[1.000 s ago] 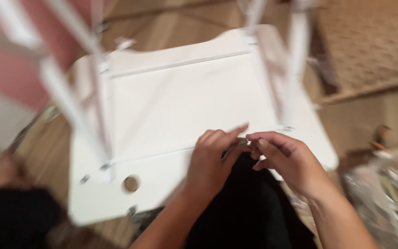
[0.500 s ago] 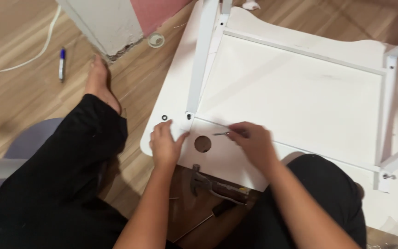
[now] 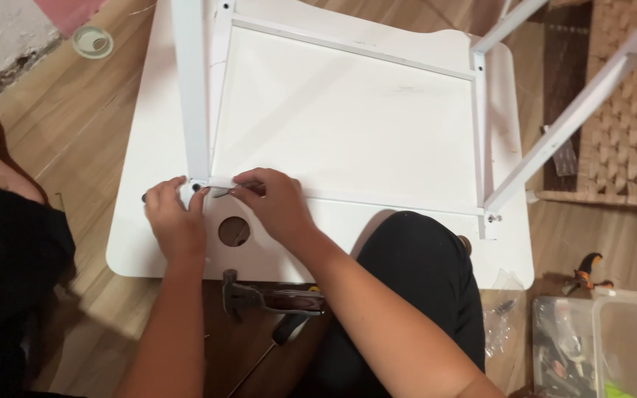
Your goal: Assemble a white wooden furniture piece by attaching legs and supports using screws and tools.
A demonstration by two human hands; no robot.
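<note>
Both hands (image 3: 175,221) nearer frame corner (image 3: 197,186) — clear plastic boxes (image 3: 602,346) bottom-right

A room in a home, used for the moment as a makeshift work spot on the floor. Warm wood-look plank flooring (image 3: 90,147) underfoot, with a woven wicker piece (image 3: 628,140) at the right edge. White flat-pack table (image 3: 348,125) turned upside down on the planks, slim white legs (image 3: 189,88) pointing up. Claw hammer (image 3: 259,298) lying loose on the floor beside the seated person's black-clad knee (image 3: 422,287). Clear plastic storage boxes (image 3: 606,346) of small tools at lower right, orange-handled pliers (image 3: 587,274) just beside them. Small roll of tape (image 3: 92,42) near a scuffed wall base (image 3: 1,51). No bench, no vice: domestic setting, not a workshop.
</note>
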